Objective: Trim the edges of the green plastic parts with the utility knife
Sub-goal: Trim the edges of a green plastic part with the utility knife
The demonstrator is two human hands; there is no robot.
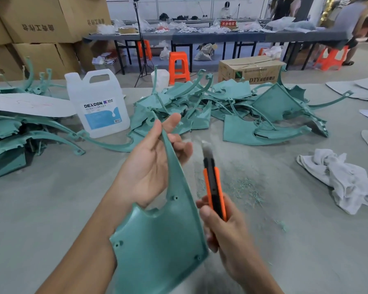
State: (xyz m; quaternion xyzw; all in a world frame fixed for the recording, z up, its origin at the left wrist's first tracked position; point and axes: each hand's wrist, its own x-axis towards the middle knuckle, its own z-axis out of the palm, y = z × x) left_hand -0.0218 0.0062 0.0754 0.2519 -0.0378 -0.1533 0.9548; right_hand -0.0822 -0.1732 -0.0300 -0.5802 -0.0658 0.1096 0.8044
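Note:
My left hand point(151, 166) grips the narrow upper stem of a green plastic part point(164, 245), whose broad lower panel hangs down toward me. My right hand point(219, 230) holds an orange and black utility knife point(214, 183) just right of the part's curved right edge, with the blade pointing up and away. The blade tip is blurred. A pile of several more green parts point(232, 107) lies across the far middle of the table. Another stack of green parts point(13, 136) sits at the left.
A white DEXCON jug point(98, 105) stands behind my left hand. A crumpled white cloth point(344, 181) lies at the right. Green shavings point(246, 187) are scattered on the grey table point(51, 198). Cardboard boxes, orange stools and people at a long bench fill the background.

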